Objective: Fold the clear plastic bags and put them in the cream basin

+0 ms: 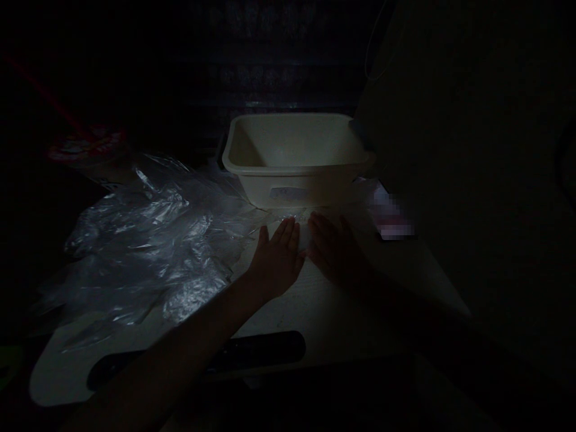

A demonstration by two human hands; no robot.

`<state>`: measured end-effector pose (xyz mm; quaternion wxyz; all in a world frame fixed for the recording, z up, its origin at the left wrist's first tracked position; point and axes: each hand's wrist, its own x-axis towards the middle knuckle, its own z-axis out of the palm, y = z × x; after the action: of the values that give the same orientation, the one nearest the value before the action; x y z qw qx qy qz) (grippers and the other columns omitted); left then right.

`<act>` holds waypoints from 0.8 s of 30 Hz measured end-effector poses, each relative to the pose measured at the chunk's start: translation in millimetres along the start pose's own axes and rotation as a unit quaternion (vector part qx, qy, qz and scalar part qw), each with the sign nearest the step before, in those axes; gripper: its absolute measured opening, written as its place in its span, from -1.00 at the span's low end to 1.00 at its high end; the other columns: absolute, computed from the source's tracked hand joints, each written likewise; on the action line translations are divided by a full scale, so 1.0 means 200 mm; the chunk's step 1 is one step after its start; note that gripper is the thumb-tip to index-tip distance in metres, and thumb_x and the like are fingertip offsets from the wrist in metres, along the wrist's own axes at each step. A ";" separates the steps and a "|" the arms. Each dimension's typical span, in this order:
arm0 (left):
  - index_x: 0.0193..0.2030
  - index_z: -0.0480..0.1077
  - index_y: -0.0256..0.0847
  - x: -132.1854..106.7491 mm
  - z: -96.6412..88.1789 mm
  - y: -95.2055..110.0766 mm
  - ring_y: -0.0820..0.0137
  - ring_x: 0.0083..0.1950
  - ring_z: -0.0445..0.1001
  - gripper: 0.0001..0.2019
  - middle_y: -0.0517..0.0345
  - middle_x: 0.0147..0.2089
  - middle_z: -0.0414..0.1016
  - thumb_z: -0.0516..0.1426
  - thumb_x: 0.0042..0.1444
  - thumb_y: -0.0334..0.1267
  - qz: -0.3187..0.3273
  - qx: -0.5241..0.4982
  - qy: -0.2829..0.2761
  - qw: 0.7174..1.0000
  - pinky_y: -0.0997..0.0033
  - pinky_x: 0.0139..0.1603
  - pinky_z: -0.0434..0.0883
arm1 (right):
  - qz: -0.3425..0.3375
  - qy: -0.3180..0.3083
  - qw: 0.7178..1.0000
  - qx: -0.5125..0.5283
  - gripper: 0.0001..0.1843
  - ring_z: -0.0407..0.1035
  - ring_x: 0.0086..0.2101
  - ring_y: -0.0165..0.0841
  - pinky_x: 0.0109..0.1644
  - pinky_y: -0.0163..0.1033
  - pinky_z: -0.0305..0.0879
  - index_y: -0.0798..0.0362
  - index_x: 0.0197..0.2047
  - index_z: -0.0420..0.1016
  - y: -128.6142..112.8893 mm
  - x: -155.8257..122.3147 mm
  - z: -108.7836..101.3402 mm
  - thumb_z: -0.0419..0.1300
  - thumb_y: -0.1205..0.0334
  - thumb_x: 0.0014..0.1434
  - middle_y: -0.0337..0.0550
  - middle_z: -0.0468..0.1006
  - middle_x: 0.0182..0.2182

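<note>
The scene is very dark. My left hand lies flat on the pale table with its thumb and fingers stretched out. Opposite it, my right hand also rests flat with the fingers extended, mostly in shadow. Between the fingertips of both hands is a small whitish, clear plastic piece, whose exact kind I cannot make out. Just beyond the hands stands a cream plastic tub. To the left of my left hand spreads a heap of crumpled clear plastic bags.
A cup with a red straw stands at the far left. Right of the tub lies a flat, pale, partly blurred item. The white tabletop has a dark handle slot near its front edge.
</note>
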<state>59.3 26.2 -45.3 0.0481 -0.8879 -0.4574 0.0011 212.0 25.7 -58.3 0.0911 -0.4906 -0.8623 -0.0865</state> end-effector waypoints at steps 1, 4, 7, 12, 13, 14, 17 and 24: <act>0.14 -0.10 -0.48 0.00 0.00 0.00 0.19 0.21 -0.24 -0.51 -0.17 0.21 -0.15 -0.32 0.13 -0.20 0.002 0.001 -0.003 1.000 0.00 0.05 -0.11 | -0.009 0.003 1.000 0.003 -0.44 -0.16 0.09 -0.24 0.09 0.06 -0.27 0.29 0.07 0.04 0.00 0.00 0.00 -0.31 0.06 0.15 0.08 0.06 0.09; 0.15 -0.12 -0.48 0.00 0.00 0.00 0.19 0.21 -0.24 -0.50 -0.17 0.21 -0.16 -0.29 0.11 -0.21 0.003 0.003 -0.007 1.000 0.01 0.06 -0.11 | -0.027 -0.001 1.000 0.010 -0.44 -0.17 0.10 -0.24 0.08 0.03 -0.22 0.28 0.08 0.03 0.00 0.00 0.02 -0.28 0.05 0.14 0.07 0.03 0.10; 0.15 -0.13 -0.48 0.00 0.00 0.00 0.19 0.21 -0.24 -0.50 -0.18 0.21 -0.16 -0.28 0.11 -0.21 0.001 0.003 -0.005 1.000 0.01 0.06 -0.12 | -0.039 -0.011 0.999 0.018 -0.43 -0.18 0.10 -0.21 0.08 0.05 -0.22 0.31 0.09 0.01 0.00 0.00 0.02 -0.25 0.07 0.13 0.10 0.01 0.10; 0.14 -0.11 -0.49 0.00 0.00 -0.01 0.19 0.21 -0.23 -0.51 -0.19 0.21 -0.16 -0.29 0.11 -0.22 0.005 -0.002 -0.001 1.000 0.01 0.05 -0.11 | -0.039 -0.020 0.999 0.020 -0.44 -0.15 0.09 -0.18 0.07 0.06 -0.21 0.33 0.08 0.03 0.00 0.00 0.01 -0.24 0.09 0.14 0.13 0.04 0.09; 0.14 -0.11 -0.49 0.00 0.00 -0.01 0.19 0.21 -0.22 -0.50 -0.19 0.21 -0.16 -0.30 0.11 -0.22 0.006 -0.002 -0.002 1.000 0.00 0.05 -0.11 | -0.038 -0.021 0.999 0.018 -0.44 -0.15 0.09 -0.18 0.07 0.06 -0.22 0.33 0.08 0.03 0.00 0.00 0.01 -0.25 0.09 0.13 0.13 0.04 0.09; 0.14 -0.11 -0.50 0.00 0.00 -0.01 0.19 0.21 -0.22 -0.50 -0.20 0.20 -0.16 -0.31 0.11 -0.22 0.006 -0.001 -0.004 1.000 0.00 0.05 -0.11 | -0.037 -0.020 0.999 0.016 -0.44 -0.15 0.09 -0.18 0.07 0.06 -0.22 0.33 0.08 0.03 -0.01 0.00 0.01 -0.25 0.09 0.13 0.13 0.04 0.09; 0.14 -0.12 -0.50 0.00 0.00 0.00 0.18 0.21 -0.22 -0.50 -0.20 0.20 -0.15 -0.30 0.11 -0.22 0.007 0.001 -0.006 1.000 0.00 0.05 -0.11 | -0.038 -0.019 0.999 0.013 -0.43 -0.15 0.08 -0.18 0.07 0.05 -0.22 0.32 0.08 0.03 -0.01 0.01 0.01 -0.25 0.07 0.13 0.12 0.03 0.09; 0.14 -0.11 -0.48 -0.01 0.00 -0.01 0.18 0.21 -0.22 -0.51 -0.18 0.21 -0.16 -0.31 0.11 -0.22 0.004 0.000 -0.003 1.000 0.00 0.05 -0.11 | -0.039 -0.032 0.999 0.008 -0.43 -0.14 0.08 -0.17 0.06 0.05 -0.21 0.33 0.08 0.03 -0.01 0.01 -0.01 -0.25 0.08 0.13 0.15 0.03 0.09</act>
<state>57.7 26.1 -45.4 0.0470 -0.8899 -0.4537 0.0041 209.3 25.3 -57.0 0.0635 -0.4587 -0.8837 -0.0675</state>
